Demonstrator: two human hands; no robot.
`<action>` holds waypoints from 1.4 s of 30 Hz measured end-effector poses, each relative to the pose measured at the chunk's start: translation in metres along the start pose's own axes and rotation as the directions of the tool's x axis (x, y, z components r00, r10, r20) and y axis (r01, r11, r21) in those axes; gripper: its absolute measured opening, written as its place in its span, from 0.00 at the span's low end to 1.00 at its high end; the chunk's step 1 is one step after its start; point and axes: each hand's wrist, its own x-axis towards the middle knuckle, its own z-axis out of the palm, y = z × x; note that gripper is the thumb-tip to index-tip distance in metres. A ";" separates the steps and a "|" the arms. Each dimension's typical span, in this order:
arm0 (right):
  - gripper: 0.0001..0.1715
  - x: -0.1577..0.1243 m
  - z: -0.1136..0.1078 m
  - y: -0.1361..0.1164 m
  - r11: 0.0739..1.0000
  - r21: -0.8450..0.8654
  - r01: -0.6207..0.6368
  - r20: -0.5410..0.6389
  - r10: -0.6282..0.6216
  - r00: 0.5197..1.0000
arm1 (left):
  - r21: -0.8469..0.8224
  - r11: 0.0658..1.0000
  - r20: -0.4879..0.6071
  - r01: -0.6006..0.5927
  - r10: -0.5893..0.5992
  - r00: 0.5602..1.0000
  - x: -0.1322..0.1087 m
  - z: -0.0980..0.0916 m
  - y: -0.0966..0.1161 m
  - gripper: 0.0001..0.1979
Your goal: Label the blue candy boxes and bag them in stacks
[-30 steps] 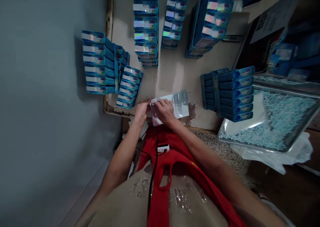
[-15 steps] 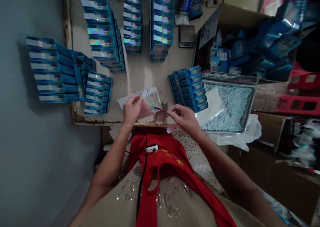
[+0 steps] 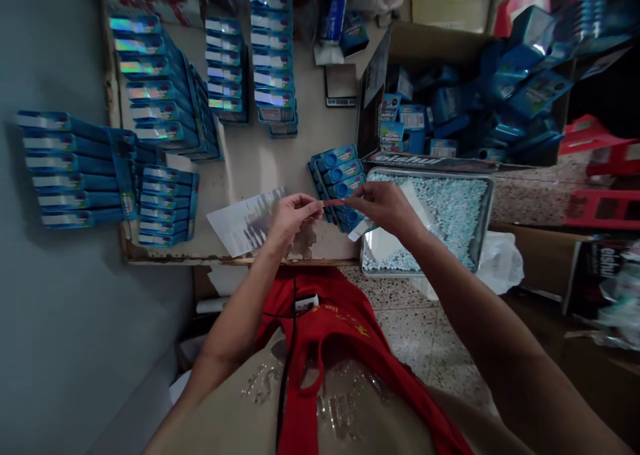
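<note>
Strip (image 3: pixel 333 202) between hands (image 3: pixel 293 216) (image 3: pixel 387 207), near table edge (image 3: pixel 225 259)

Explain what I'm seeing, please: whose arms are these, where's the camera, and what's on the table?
No machine here: these are a person's two bare hands, filmed by one camera worn on their head, looking down. The left hand and right hand each pinch an end of a thin red strip in their fingers. On the table lie a shiny sheet and stacks of blue boxes. To its right, a metal tray holds pale blue pellets, and a cardboard box behind it holds more blue packs.
</note>
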 end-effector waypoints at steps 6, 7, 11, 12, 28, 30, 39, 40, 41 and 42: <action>0.18 0.053 -0.015 0.004 0.989 -0.150 -0.017 -0.166 -0.008 0.986 | 0.055 0.993 -0.124 -0.105 0.111 0.986 0.028 0.018 0.025 0.25; 0.17 0.063 -0.016 0.002 0.982 -0.189 -0.022 -0.193 -0.015 0.981 | 0.055 0.991 -0.149 -0.125 0.132 0.980 0.034 0.020 0.029 0.23; 0.15 0.093 -0.018 -0.005 0.964 -0.265 -0.020 -0.216 -0.039 0.976 | 0.074 0.986 -0.231 -0.151 0.165 0.959 0.056 0.023 0.037 0.15; 0.14 0.097 -0.018 -0.006 0.962 -0.274 -0.024 -0.209 -0.035 0.977 | 0.079 0.987 -0.245 -0.143 0.158 0.957 0.059 0.023 0.038 0.13; 0.11 0.102 -0.011 -0.009 0.959 -0.272 -0.081 -0.168 0.035 0.985 | 0.102 0.984 -0.274 -0.148 0.171 0.946 0.067 0.018 0.029 0.12; 0.14 0.106 -0.009 -0.005 0.951 -0.280 -0.128 -0.214 0.068 0.974 | 0.097 0.984 -0.283 -0.149 0.171 0.944 0.073 0.019 0.022 0.14; 0.21 0.116 -0.008 0.013 0.975 -0.170 -0.143 -0.266 0.094 0.959 | -0.106 0.988 -0.488 -0.116 0.051 0.872 0.094 0.027 -0.017 0.19; 0.21 0.112 -0.010 0.011 0.981 -0.144 -0.131 -0.295 0.084 0.952 | -0.057 0.988 -0.543 -0.144 0.090 0.835 0.089 0.027 -0.017 0.19; 0.22 0.107 -0.011 0.009 0.987 -0.109 -0.114 -0.322 0.073 0.944 | 0.015 0.981 -0.578 -0.196 0.168 0.798 0.082 0.028 -0.016 0.17; 0.22 0.102 -0.013 0.006 0.994 -0.067 -0.087 -0.343 0.059 0.937 | 0.091 0.961 -0.581 -0.261 0.264 0.770 0.072 0.029 -0.014 0.15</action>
